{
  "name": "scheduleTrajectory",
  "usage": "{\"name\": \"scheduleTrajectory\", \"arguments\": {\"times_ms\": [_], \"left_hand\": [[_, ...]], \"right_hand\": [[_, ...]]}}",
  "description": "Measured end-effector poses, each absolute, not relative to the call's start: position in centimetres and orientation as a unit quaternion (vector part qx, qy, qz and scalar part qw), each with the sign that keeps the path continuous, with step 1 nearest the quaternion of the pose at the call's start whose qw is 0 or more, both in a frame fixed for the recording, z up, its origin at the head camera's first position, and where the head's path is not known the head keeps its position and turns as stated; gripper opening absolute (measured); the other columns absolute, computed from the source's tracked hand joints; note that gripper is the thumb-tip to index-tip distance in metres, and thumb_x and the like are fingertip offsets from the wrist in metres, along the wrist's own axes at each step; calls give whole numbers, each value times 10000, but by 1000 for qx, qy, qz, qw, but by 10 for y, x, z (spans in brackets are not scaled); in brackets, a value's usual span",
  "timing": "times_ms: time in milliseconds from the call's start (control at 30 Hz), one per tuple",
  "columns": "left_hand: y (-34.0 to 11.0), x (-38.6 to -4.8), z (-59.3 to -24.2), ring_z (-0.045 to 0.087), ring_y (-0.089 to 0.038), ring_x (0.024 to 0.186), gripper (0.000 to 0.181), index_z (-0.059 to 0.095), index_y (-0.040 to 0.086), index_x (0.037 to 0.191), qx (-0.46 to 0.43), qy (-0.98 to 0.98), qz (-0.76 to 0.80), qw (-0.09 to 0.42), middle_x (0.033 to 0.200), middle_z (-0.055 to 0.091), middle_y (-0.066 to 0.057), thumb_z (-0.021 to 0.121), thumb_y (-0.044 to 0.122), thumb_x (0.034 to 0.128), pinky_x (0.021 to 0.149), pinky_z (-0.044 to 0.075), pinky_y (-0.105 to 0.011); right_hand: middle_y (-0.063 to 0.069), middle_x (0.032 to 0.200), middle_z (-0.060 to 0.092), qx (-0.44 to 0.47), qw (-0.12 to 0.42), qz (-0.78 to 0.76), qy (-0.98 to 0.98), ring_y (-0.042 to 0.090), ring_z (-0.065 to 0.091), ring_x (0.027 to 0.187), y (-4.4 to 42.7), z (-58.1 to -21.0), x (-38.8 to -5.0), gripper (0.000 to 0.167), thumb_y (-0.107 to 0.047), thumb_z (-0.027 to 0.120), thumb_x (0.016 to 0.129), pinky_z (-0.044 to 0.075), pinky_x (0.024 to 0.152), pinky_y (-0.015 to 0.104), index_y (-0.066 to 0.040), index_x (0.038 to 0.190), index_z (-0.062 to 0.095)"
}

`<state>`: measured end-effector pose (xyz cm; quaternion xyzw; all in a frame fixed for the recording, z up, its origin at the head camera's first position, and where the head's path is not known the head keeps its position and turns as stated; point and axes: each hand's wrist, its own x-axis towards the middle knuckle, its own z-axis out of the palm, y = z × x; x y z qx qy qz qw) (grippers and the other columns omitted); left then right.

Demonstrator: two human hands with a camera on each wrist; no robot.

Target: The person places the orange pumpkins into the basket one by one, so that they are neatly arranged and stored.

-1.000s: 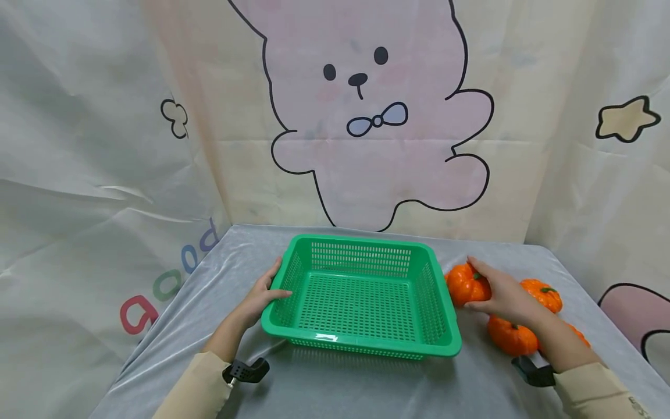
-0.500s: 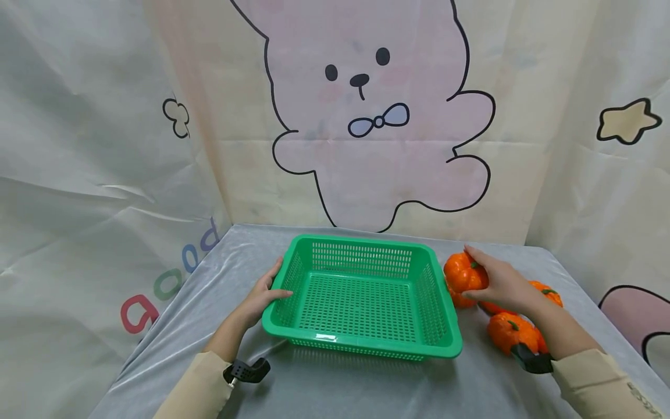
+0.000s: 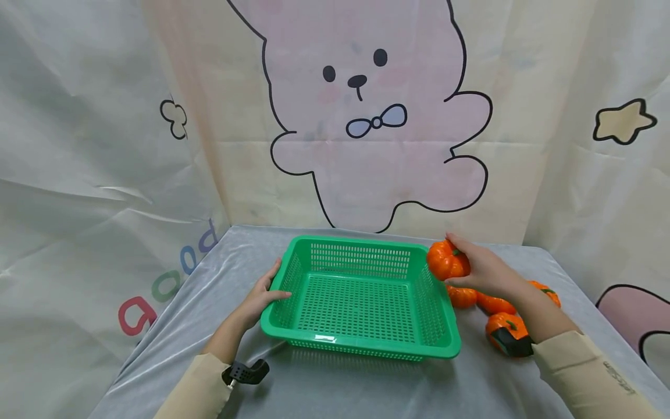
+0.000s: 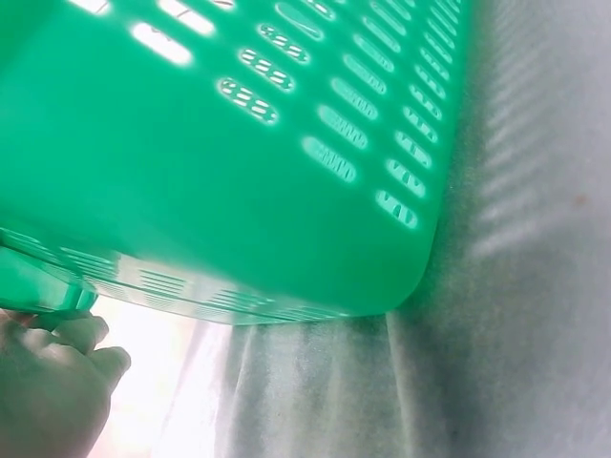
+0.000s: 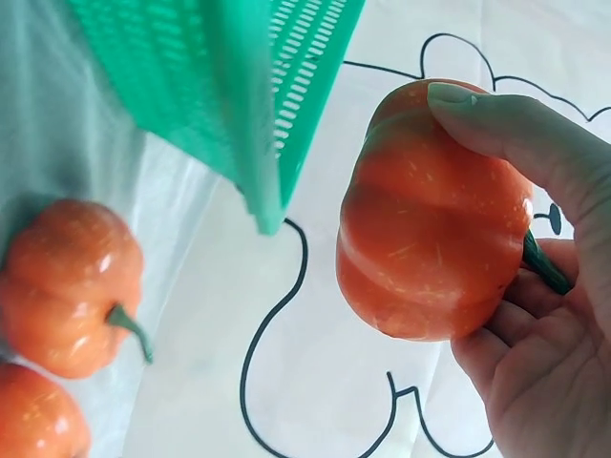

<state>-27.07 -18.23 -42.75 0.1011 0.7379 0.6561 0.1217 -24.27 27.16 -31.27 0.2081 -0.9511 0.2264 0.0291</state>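
A green plastic basket (image 3: 361, 346) stands on the grey cloth, with nothing inside it. At its left rim, my left hand (image 3: 255, 298) grips the edge, thumb over the top; the left wrist view shows those fingers (image 4: 110, 358) at the rim. My right hand (image 3: 484, 269) holds an orange pumpkin (image 3: 446, 261) above the basket's right rim. In the right wrist view the thumb lies across the held pumpkin (image 5: 430, 219) and the fingers curl behind it, by its green stem (image 5: 546, 263).
Several more orange pumpkins lie on the cloth right of the basket, among them one near the rim (image 3: 463, 297), one nearer the front (image 3: 505, 326) and one under the right forearm's far side (image 3: 546, 293). A printed curtain (image 3: 513, 192) hangs behind.
My right hand has lifted the pumpkin and moved left with it, from beside the basket to its right rim. The left hand and the basket have stayed put.
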Motion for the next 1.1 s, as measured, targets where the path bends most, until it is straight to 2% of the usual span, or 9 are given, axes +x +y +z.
{"name": "scheduleTrajectory", "arguments": {"times_ms": [133, 333, 500, 667, 833, 1100], "left_hand": [[-183, -270, -428, 202, -347, 1396, 888, -24, 192, 1513, 104, 736, 658, 124, 1578, -62, -86, 564, 31, 866, 889, 479, -331], [-183, -270, -428, 234, -363, 1381, 885, -31, 192, 1511, 109, 733, 660, 126, 1576, -86, -78, 555, 21, 870, 873, 492, -351], [-184, -271, -429, 262, -373, 1365, 889, -34, 192, 1511, 110, 734, 659, 125, 1575, -85, -87, 557, 24, 868, 857, 499, -343], [-184, -271, -429, 292, -389, 1344, 889, -40, 192, 1511, 111, 735, 657, 125, 1576, -66, -102, 553, 18, 871, 835, 508, -332], [-183, -272, -429, 244, -367, 1373, 896, -44, 195, 1510, 110, 739, 652, 128, 1576, -74, -94, 563, 31, 871, 852, 497, -322], [-184, -271, -427, 316, -381, 1331, 892, -30, 211, 1511, 105, 733, 660, 128, 1577, -41, -111, 560, 25, 869, 833, 508, -340]], "right_hand": [[257, 1488, 270, 209, 26, 234, -949, 432, 340, 1292, 263, -309, -246, 920, -194, 755, 762, 402, 957, 555, 52, 1459, 206], [275, 1477, 279, 216, 31, 233, -948, 437, 323, 1306, 258, -311, -252, 904, -142, 754, 749, 364, 994, 557, 84, 1442, 221], [284, 1463, 300, 226, 32, 228, -947, 443, 337, 1295, 249, -309, -256, 910, -184, 768, 748, 343, 1007, 564, 87, 1437, 238], [275, 1459, 315, 235, 28, 225, -945, 425, 373, 1279, 237, -307, -263, 896, -155, 757, 756, 395, 978, 531, 75, 1444, 231], [275, 1461, 310, 239, 26, 228, -944, 420, 392, 1266, 229, -308, -267, 896, -123, 755, 746, 416, 962, 525, 77, 1444, 229], [253, 1435, 370, 246, 29, 229, -942, 378, 481, 1188, 219, -309, -274, 912, -144, 767, 735, 444, 939, 502, 54, 1451, 237]]}}
